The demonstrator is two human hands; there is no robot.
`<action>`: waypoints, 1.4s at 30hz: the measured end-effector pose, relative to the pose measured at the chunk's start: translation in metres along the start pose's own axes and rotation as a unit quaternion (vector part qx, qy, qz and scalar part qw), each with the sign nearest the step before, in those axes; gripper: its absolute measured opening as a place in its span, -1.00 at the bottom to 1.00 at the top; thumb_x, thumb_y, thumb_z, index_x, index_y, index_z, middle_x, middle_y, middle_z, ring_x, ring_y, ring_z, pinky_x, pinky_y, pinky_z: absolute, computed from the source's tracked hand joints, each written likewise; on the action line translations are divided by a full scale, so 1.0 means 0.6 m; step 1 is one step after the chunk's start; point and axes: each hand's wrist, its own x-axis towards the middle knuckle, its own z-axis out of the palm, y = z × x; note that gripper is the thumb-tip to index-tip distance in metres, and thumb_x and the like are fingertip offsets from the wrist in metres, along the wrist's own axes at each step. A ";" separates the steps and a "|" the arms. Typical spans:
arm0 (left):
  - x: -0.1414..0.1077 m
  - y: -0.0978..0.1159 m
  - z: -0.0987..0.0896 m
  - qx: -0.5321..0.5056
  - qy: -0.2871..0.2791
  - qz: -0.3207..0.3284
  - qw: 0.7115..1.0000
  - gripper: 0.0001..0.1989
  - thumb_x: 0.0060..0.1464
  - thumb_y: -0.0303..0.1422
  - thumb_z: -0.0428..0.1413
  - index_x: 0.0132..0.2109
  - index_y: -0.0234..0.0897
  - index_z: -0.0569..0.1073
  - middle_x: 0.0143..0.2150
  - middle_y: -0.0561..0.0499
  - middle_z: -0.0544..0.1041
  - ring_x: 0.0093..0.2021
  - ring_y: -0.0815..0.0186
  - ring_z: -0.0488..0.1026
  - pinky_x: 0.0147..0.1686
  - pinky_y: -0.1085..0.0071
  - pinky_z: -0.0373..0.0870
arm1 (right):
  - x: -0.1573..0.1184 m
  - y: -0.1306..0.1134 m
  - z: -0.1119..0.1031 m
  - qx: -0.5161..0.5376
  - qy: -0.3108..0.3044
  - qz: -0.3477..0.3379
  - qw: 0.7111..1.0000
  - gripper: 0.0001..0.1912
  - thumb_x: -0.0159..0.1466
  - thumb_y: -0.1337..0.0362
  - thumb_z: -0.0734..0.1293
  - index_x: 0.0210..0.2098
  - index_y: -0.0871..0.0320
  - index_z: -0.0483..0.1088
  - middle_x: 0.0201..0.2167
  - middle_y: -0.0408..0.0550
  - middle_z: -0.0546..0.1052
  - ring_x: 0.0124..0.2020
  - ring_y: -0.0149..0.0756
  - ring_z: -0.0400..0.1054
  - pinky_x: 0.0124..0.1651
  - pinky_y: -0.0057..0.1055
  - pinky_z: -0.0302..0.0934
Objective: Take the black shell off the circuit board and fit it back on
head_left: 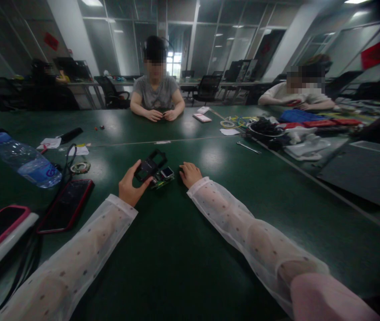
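Between the thumb and fingers of my left hand (132, 185) is a black plastic frame (149, 166) with a rectangular opening at its far end. A small green circuit board (162, 179) with a little square screen lies on the table just right of my left thumb, partly beneath the frame. To the right of the board, my right hand (190, 174) rests on the tabletop with its fingers bent and apart from the board. I cannot see under that palm, and no object shows in it.
On the left are a water bottle (29, 160), a red-cased phone (66, 206) and a pink-edged phone (1, 229). A wrench (248, 147) lies right of centre, before bundled cables (266, 130). A grey laptop-like panel (365, 171) is at right. A person (157, 91) sits opposite.
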 end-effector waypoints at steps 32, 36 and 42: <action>0.004 -0.110 0.002 0.069 -0.098 -0.161 0.980 -0.44 -0.04 -0.20 0.21 0.11 -0.19 0.31 -0.05 -0.18 0.51 -0.07 0.03 0.50 -0.09 0.07 0.42 | 0.001 -0.002 -0.004 0.004 -0.011 -0.003 1.000 -0.65 0.32 0.28 0.13 0.06 0.21 0.29 0.13 0.13 0.32 0.18 -0.09 0.11 0.11 -0.08 0.12; 0.005 -0.110 0.004 0.080 -0.102 -0.168 0.977 -0.44 -0.04 -0.20 0.21 0.12 -0.19 0.30 -0.03 -0.19 0.50 -0.06 0.02 0.49 -0.09 0.06 0.42 | 0.000 -0.004 -0.005 0.004 -0.009 0.002 1.000 -0.66 0.31 0.29 0.13 0.05 0.21 0.29 0.14 0.13 0.32 0.18 -0.08 0.11 0.11 -0.09 0.12; 0.006 -0.105 0.002 0.087 -0.113 -0.170 0.975 -0.43 -0.01 -0.19 0.18 0.14 -0.22 0.28 -0.01 -0.21 0.49 -0.03 -0.02 0.47 -0.08 0.03 0.41 | -0.001 -0.003 -0.001 0.002 -0.001 -0.001 1.000 -0.66 0.31 0.29 0.13 0.04 0.22 0.29 0.13 0.12 0.32 0.18 -0.09 0.12 0.11 -0.10 0.11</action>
